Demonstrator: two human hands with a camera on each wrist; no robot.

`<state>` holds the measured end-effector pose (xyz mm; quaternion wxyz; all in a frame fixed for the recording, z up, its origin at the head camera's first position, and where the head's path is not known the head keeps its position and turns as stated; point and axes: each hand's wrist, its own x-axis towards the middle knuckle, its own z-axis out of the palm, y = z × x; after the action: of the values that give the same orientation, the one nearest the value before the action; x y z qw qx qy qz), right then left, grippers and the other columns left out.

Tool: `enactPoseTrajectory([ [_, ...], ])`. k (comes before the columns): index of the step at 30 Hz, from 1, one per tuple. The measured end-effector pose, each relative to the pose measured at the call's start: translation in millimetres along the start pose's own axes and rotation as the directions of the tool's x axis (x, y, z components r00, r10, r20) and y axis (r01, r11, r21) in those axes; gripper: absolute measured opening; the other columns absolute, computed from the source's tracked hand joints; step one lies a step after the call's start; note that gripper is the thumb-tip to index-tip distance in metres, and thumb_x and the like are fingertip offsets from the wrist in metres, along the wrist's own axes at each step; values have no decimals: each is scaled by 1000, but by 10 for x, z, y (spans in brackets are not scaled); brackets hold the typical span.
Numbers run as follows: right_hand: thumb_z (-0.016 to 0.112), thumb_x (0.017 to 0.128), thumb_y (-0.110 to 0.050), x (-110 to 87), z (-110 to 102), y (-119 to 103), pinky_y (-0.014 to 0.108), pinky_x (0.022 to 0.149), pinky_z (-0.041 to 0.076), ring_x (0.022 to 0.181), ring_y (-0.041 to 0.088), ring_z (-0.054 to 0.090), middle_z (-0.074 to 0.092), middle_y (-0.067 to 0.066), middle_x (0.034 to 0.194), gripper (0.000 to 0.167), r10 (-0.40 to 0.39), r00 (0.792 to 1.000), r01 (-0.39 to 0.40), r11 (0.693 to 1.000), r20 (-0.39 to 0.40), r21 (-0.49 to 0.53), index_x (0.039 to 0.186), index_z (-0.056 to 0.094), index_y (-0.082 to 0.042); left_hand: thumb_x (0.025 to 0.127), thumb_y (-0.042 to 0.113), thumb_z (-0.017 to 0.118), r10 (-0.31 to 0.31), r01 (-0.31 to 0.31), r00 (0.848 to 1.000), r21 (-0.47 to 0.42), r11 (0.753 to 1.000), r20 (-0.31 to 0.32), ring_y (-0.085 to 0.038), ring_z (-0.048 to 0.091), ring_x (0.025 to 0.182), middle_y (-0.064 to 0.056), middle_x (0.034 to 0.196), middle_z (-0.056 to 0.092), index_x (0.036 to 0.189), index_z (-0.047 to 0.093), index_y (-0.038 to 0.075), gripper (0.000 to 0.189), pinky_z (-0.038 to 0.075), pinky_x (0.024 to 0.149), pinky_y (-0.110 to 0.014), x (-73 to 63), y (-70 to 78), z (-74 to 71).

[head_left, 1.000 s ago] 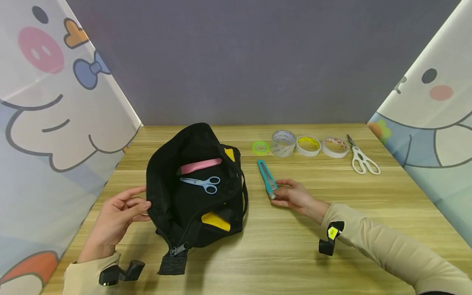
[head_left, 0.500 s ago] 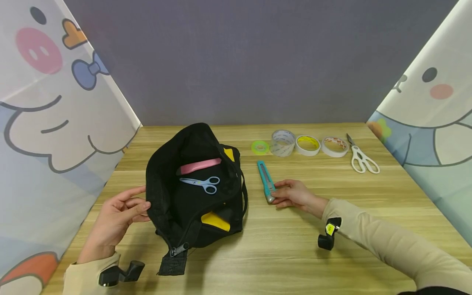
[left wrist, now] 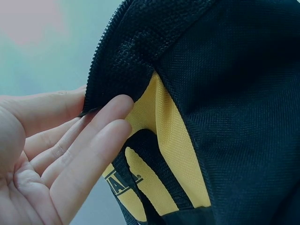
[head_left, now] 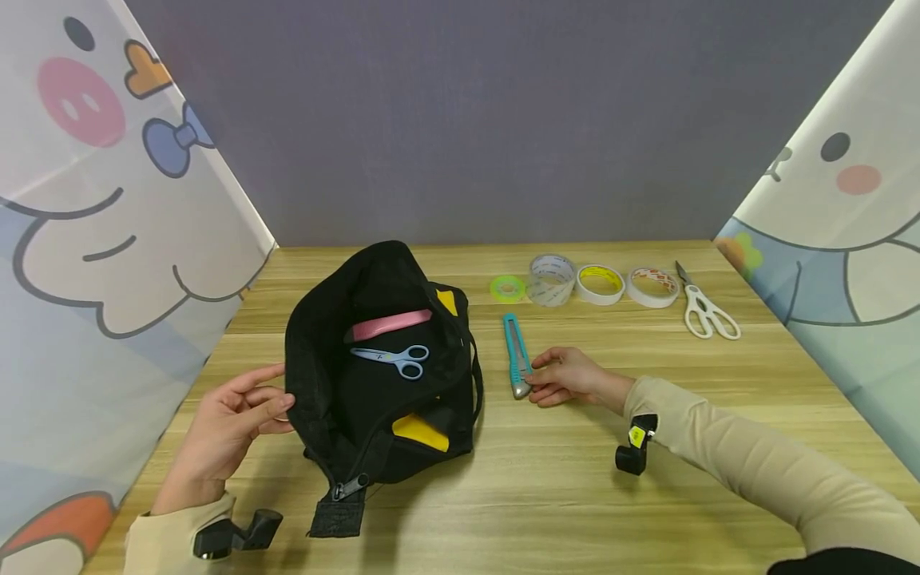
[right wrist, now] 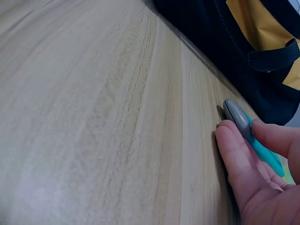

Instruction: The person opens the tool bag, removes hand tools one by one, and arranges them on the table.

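A black fabric bag with yellow panels (head_left: pixel 305 375) stands on the pale wood-grain surface (head_left: pixel 575 503), its zippered mouth gaping. At the bag's left rim, the left hand (head_left: pixel 233 423) pinches the zippered edge between thumb and fingers, the remaining fingers spread loosely along the outside. Inside the bag lie a long pink object with a dark end (head_left: pixel 391 324) and, on the near side of it, a pair of light-blue scissors (head_left: pixel 390 356). Just to the right of the bag is a turquoise plastic cutter with a grey end (head_left: pixel 515 347); the right hand (head_left: pixel 568 378) has hold of its near end, thumb on one side and curled fingers on the other. Whether the cutter rests flat along its whole length, I cannot tell. Beyond the bag's far right corner runs a row: a small bright-green tape roll (head_left: pixel 496 290), a wide clear tape roll (head_left: pixel 549 296), a white tape roll with a yellow core (head_left: pixel 600 299), a white tape roll with reddish print inside (head_left: pixel 650 301) and, farthest from the bag, white-handled scissors (head_left: pixel 700 308).
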<state>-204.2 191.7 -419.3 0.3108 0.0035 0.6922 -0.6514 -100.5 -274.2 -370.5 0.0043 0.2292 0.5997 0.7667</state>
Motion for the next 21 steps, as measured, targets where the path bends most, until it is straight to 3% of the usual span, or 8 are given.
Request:
enactPoseTrajectory([
  [11,56,99,1,-74,1,-63,35,70,63,72,20,72,65,13,86,38,2,1000,-3,1000,12,29,129,37,12,96,-19,48,-6,6,1000,18,1000,-15,-13,71,83,-5,99,75,131,65,11,49,62,68,-30,-1,-4,10],
  [17,53,100,0,-162,10,-297,34,71,63,70,19,71,64,13,80,41,-57,998,57,998,18,32,133,33,13,96,-20,48,-3,3,1000,28,1000,-20,-13,70,82,-4,99,75,131,66,11,50,62,68,-30,1,-5,9],
  [21,53,100,-1,-185,66,-493,34,72,63,72,20,72,64,15,86,40,-93,994,93,996,52,19,132,33,12,96,-21,47,2,-2,1000,22,1000,-15,-13,71,83,-5,98,74,131,65,11,50,62,67,-30,3,-6,4],
])
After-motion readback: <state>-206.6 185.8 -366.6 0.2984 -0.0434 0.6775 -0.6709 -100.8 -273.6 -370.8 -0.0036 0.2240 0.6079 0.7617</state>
